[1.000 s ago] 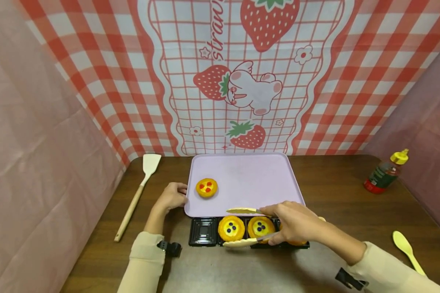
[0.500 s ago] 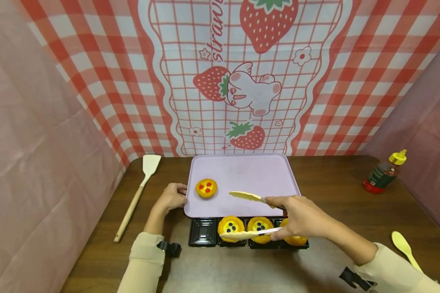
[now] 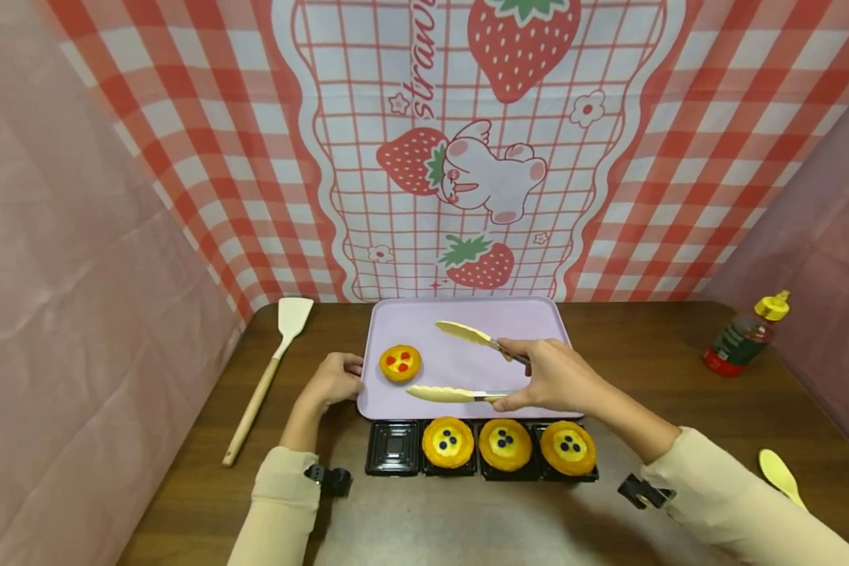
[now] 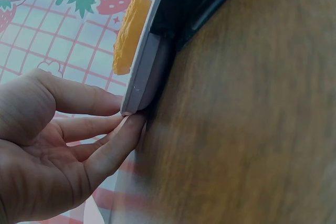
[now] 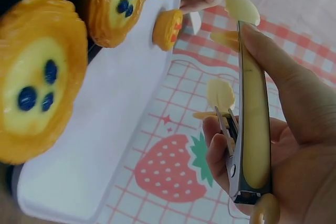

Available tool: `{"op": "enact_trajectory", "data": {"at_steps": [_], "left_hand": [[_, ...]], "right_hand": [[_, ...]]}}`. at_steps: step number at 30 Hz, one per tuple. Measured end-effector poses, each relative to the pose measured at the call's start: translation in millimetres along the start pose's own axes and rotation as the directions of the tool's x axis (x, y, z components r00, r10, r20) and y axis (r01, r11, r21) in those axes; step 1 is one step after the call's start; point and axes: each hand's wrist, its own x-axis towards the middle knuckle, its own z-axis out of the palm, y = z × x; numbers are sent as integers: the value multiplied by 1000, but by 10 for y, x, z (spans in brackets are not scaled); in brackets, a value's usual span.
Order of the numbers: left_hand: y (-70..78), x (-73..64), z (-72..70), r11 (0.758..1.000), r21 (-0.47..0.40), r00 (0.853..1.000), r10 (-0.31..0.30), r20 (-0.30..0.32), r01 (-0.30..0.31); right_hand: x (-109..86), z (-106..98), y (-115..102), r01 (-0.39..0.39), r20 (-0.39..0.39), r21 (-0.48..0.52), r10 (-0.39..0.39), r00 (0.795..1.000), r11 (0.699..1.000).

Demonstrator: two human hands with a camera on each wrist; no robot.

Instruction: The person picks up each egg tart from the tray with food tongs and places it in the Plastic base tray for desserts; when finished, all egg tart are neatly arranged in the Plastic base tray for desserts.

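My left hand (image 3: 334,380) pinches the left rim of a lilac tray (image 3: 467,314); in the left wrist view the thumb (image 4: 89,98) lies above the rim and the fingers come from below. A tart with red berry pieces (image 3: 400,363) sits on the tray's left side. Yellow-tipped tongs (image 3: 442,394) are held by my right hand (image 3: 555,373) above the tray, their arms spread with nothing between them. Along the tray's front edge stand black plastic cups in a row. The leftmost cup (image 3: 393,448) is bare, and the other three bear blueberry tarts (image 3: 449,442).
Left of the tray lies a white spatula (image 3: 262,385) with a wooden handle. To the right stand a sauce bottle (image 3: 743,338) with a yellow cap and a pale yellow spoon (image 3: 781,475). A checked strawberry cloth (image 3: 608,236) hangs behind the table.
My right hand has carried the spread tongs up and away from the blueberry tarts, over the tray. The right-hand tart now shows fully. My left hand has stayed on the rim.
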Motion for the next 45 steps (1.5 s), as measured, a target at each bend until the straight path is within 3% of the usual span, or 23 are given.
{"op": "enact_trajectory", "data": {"at_steps": [9,18,33,45], "left_hand": [[-5,6,-16,1000,-5,1000,-11,-3,11],[-11,13,-18,1000,5,1000,-14,-12,14],[16,17,-27,1000,13,1000,-12,-9,12],[3,25,-26,1000,10,1000,-29,-5,29]], "right_hand": [[427,283,-14,-32,46,-29,33,998,999],[676,492,-1,-89,106,-34,92,990,995],[805,638,-53,-171,167,-54,178,970,984],[788,640,-50,-147,156,-53,154,976,988]]}}
